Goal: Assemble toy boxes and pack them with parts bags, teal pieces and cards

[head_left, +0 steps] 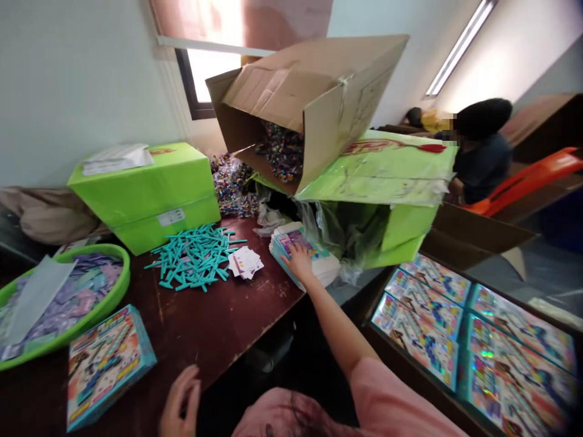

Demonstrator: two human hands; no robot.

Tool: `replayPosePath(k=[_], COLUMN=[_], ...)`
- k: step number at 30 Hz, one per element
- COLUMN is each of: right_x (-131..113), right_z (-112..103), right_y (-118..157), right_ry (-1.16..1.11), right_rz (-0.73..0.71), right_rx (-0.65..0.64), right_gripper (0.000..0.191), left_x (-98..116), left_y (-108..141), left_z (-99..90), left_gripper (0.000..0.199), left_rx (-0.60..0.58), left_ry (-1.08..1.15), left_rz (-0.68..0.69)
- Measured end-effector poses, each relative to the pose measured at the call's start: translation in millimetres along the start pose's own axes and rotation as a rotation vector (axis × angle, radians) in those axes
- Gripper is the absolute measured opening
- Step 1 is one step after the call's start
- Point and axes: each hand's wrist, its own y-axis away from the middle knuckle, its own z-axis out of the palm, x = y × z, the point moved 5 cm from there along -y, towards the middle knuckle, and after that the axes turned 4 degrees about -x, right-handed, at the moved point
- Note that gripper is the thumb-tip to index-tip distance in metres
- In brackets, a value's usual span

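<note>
In the head view, the stack of printed booklets or folded sheets (pixel 319 254) sits at the right edge of the dark red table (pixel 218 328); its top cover is purple and teal with pale borders, its layered edges whitish. The right hand (pixel 299 262) lies on it, fingers spread rather than clenched. The left hand (pixel 182 403) is near the front edge, fingers released and loosely bent, beside an illustrated product box (pixel 107 364).

A green basket (pixel 125 273) holds purple, pink and teal packets (pixel 86 291). A tipped cardboard carton (pixel 346 115) contains tiny multicoloured pieces (pixel 282 152); it leans on an open-sided green box (pixel 405 230) with clear plastic film at its opening. Another green box (pixel 150 194) bears white papers (pixel 118 158). Teal T-shaped sticks (pixel 195 258) lie heaped beside white cards (pixel 246 262). At lower right, a brown carton (pixel 405 367) holds rows of shiny product boxes (pixel 419 321).

Red print on the green boxes, one white label and the product titles are too blurred to read.
</note>
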Motion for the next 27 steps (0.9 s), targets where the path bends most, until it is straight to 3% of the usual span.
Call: replayPosePath(k=[2, 4, 7, 9, 12, 15, 17, 18, 19, 20, 22, 24, 27], right_x=[18.4, 22.1, 17.3, 16.3, 16.3, -7.5, -47.4, -73.0, -102.6, -127.6, -157.0, -164.7, -154.3], right_z=[2.4, 10.4, 12.5, -1.1, -40.0, -63.4, -51.0, -37.7, -24.8, -12.5, 5.4, 10.7, 9.9], right_y=[-5.8, -3.4, -1.1, -5.6, -8.2, 24.7, 72.3, 101.6, 134.3, 165.7, 207.6, 211.8, 171.4], right_ry=[0.161, 0.216, 0.213, 0.200, 0.170, 0.146, 0.109, 0.073, -0.029, -0.124, -0.253, -0.350, -0.468], right_rz=[0.101, 0.101, 0.071, 0.053, 0.030, -0.014, -0.128, -0.243, -0.464, -0.654, -0.831, -0.815, -0.562], right_rx=[-0.048, -0.094, -0.117, -0.122, -0.076, 0.013, 0.026, 0.008, 0.004, -0.019, -0.083, -0.083, -0.026], right_gripper=[0.060, 0.056, 0.041, 0.032, 0.030, 0.045, 0.043, 0.037, 0.037, 0.041, 0.041, 0.040, 0.055], left_x=[-5.4, -0.6, 19.9, 36.1, 55.8, 70.5, 82.0, 86.3, 88.0, 86.9, 78.7, 70.8, 63.6], left_y=[0.2, 2.8, 4.0, 0.6, -9.1, -19.7, -26.5, -30.5, -35.3, -40.2, -47.2, -47.9, -36.5], left_z=[47.9, 85.6, 113.5, 117.0, 113.5, 113.6, 116.7, 117.7, 117.4, 115.8, 106.6, 95.4, 88.8], left_gripper=[0.044, 0.043, 0.044, 0.044, 0.044, 0.053, 0.074, 0.084, 0.089, 0.087, 0.072, 0.061, 0.056], left_rx=[-0.155, -0.329, -0.485, -0.534, -0.558, -0.525, -0.463, -0.414, -0.341, -0.257, -0.068, 0.029, -0.042], left_ry=[0.003, 0.010, 0.011, 0.018, 0.066, 0.224, 0.459, 0.579, 0.677, 0.739, 0.787, 0.847, 0.947], left_rz=[0.054, 0.087, 0.104, 0.114, 0.109, 0.068, 0.073, 0.061, 0.027, -0.035, -0.175, -0.227, -0.235])
